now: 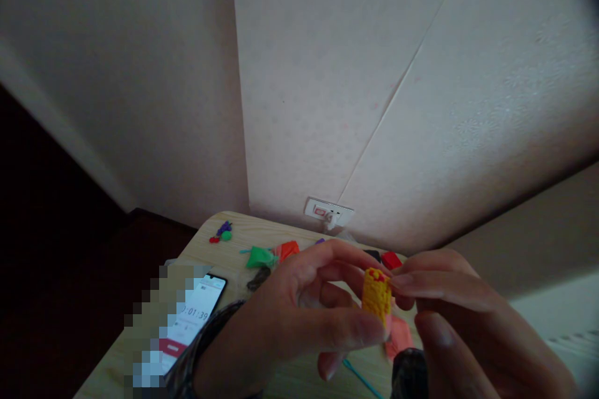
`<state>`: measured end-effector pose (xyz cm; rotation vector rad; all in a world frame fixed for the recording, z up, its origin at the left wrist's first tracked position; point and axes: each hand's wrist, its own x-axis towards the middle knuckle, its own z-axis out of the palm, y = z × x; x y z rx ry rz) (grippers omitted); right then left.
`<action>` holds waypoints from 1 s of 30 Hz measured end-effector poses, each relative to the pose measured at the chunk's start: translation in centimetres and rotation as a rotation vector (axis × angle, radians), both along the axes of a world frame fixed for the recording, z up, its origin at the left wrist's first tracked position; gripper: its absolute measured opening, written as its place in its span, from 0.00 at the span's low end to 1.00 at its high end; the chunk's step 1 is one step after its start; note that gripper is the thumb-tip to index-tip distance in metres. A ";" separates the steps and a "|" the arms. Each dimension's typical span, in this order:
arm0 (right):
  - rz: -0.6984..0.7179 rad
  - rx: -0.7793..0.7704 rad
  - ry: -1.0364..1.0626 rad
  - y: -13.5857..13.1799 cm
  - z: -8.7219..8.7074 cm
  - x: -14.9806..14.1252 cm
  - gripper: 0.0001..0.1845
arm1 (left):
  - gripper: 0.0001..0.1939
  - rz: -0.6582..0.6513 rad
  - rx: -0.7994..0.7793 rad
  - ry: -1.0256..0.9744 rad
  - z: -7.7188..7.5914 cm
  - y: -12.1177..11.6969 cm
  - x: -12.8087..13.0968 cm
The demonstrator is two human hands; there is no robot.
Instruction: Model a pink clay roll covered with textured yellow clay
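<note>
From here I see the yellow clay piece (375, 300) pinched between thumb and fingers of the left hand (302, 290); the right hand (477, 305) touches its upper edge, thumb apart. Red bits (377, 275) already top it; what remains, I cannot tell.

L hand (299, 305) curled nr R hand (477, 318)

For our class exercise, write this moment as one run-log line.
left hand: holding yellow piece; right hand: at its upper edge; table: phone, green packet
</note>
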<state>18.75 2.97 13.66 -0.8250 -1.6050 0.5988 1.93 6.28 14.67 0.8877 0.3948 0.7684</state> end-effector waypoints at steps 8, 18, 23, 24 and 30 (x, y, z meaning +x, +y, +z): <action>-0.040 0.018 0.031 0.0 0.2 -0.5 0.11 | 0.14 0.031 0.022 0.026 0.2 -0.3 -0.1; -0.105 -0.046 -0.001 -0.1 -0.4 -0.1 0.11 | 0.11 0.158 0.124 0.105 0.0 0.3 -0.7; -0.082 -0.029 -0.019 0.1 -0.2 -0.2 0.12 | 0.11 0.169 0.146 0.106 0.1 0.2 -0.8; -0.059 -0.028 -0.052 0.1 -0.2 -0.2 0.13 | 0.11 0.161 0.148 0.111 0.1 0.2 -0.7; -0.084 -0.074 -0.139 -0.1 -0.1 0.1 0.10 | 0.11 0.218 0.127 0.007 -0.4 0.2 -0.4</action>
